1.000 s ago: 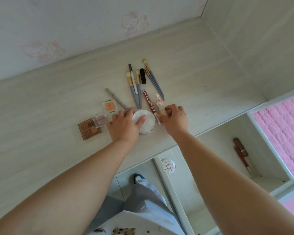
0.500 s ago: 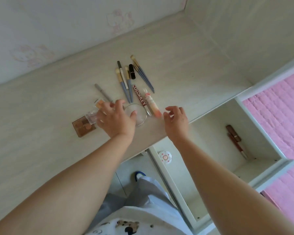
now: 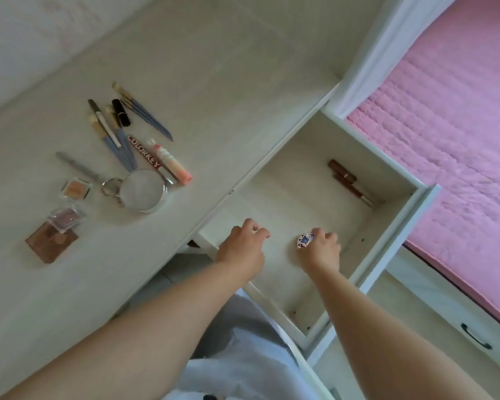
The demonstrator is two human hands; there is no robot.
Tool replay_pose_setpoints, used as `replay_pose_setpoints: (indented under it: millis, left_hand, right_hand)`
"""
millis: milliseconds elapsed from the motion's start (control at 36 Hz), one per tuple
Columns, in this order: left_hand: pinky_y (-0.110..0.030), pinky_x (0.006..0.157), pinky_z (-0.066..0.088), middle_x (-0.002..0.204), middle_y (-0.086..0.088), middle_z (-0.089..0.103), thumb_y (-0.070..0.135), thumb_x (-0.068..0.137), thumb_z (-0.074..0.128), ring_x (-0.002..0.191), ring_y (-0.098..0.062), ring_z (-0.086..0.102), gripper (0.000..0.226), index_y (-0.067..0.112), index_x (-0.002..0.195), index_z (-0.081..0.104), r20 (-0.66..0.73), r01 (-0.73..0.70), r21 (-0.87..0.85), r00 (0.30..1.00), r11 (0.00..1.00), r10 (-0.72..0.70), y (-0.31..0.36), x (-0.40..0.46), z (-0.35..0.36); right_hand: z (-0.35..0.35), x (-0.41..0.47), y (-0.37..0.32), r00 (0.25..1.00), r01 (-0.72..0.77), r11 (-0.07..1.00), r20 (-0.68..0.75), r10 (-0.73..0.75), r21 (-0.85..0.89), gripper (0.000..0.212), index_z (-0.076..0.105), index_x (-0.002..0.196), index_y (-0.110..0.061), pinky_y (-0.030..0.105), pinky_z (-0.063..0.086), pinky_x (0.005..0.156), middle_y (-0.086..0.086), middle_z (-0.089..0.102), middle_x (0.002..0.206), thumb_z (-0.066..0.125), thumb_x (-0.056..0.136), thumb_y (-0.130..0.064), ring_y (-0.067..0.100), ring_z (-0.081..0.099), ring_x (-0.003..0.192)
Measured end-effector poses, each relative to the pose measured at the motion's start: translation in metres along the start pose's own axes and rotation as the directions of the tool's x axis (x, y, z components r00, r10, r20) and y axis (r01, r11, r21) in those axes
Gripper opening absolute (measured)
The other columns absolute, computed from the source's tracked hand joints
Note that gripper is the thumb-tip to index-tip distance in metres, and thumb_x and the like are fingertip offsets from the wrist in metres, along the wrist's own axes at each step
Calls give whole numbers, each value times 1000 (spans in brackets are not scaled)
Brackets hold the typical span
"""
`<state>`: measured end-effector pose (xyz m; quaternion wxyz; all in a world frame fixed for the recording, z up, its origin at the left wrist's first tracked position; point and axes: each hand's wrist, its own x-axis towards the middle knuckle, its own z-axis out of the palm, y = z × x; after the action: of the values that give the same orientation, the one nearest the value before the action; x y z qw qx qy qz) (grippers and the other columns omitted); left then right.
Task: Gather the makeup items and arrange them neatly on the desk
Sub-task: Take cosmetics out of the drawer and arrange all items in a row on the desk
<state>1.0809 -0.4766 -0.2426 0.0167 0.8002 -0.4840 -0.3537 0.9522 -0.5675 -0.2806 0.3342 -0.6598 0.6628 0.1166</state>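
The right hand [image 3: 319, 251] is reaching into the open drawer [image 3: 399, 226], its fingers curling round a small round patterned compact [image 3: 305, 239], so that grip is closed on it. The left hand [image 3: 241, 245] is hovering over the drawer's near-left corner with fingers loosely curled, holding nothing. 2 brown tubes [image 3: 348, 181] are lying at the drawer's 1 o'clock corner. On the worktop [image 3: 214, 82], toward 10 o'clock from the hands, the blue-handled brushes [image 3: 122, 131] are fanning out above a round mirror [image 3: 143, 190], with a COLORKEY tube [image 3: 145, 155] and a peach tube [image 3: 172, 164] lying just beside it. A brown palette [image 3: 51, 243] is sitting at 9 o'clock, a pink bed [image 3: 459, 111] at 2 o'clock.
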Motion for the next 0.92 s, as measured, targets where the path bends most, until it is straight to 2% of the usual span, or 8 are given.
replay_pose_setpoints:
  millis: [83,194,389,472,556,667,778,917]
  left_hand:
    - [-33,89,42,138,-3,27,12,89,48,118,-27,38,47,29,133,42,110,82,100,990,992,-93,-2,20,11]
    - [-34,87,45,137,-7,22,10,86,53,116,-30,37,54,30,134,38,177,150,183,967,972,-183,-10,43,24]
    - [-31,78,48,131,-9,19,2,81,55,109,-30,39,58,27,130,36,245,163,340,935,926,-255,-20,64,47]
    - [-32,78,49,128,-11,21,5,83,53,107,-30,39,54,24,130,35,236,160,386,935,909,-264,-25,70,49]
    - [-28,70,39,129,-12,23,5,83,54,109,-29,38,51,20,128,35,234,149,407,936,901,-261,-25,74,51]
    - [-27,68,34,127,-11,26,14,83,59,107,-30,38,52,19,128,33,249,147,433,929,889,-275,-26,80,56]
    - [-27,74,32,124,-11,32,33,81,62,103,-29,41,52,17,124,36,269,117,406,933,906,-241,-24,88,53]
    - [-29,80,33,122,-13,39,36,79,60,108,-31,40,55,14,124,37,221,117,310,956,944,-191,-8,108,43]
  right_hand:
    - [7,11,5,1000,-22,998,12,23,-62,45,40,132,-13,37,39,94,13,36,132,50,90,-25,34,36,120]
    - [14,26,11,993,-98,989,60,105,-112,59,36,133,-19,40,42,92,9,31,134,64,82,-24,31,34,122]
    - [30,45,23,990,-102,988,81,112,-113,65,32,135,-15,37,40,91,13,30,135,66,81,-27,34,33,122]
    - [38,52,23,995,-76,990,59,83,-115,57,33,132,-14,34,36,90,14,31,132,62,83,-23,35,35,118]
    - [47,56,23,996,-80,989,21,84,-120,45,35,128,-15,34,35,85,14,31,132,54,87,-25,35,36,116]
    - [53,62,25,997,-81,984,-7,81,-159,38,36,121,-13,34,33,78,15,31,130,49,88,-27,34,34,113]
    - [49,68,23,996,-65,973,45,76,-220,52,36,117,-14,35,39,81,11,33,123,62,77,-35,32,33,113]
    - [31,82,13,988,-124,975,69,139,-185,67,36,123,-9,32,40,83,9,33,122,65,72,-40,30,33,116]
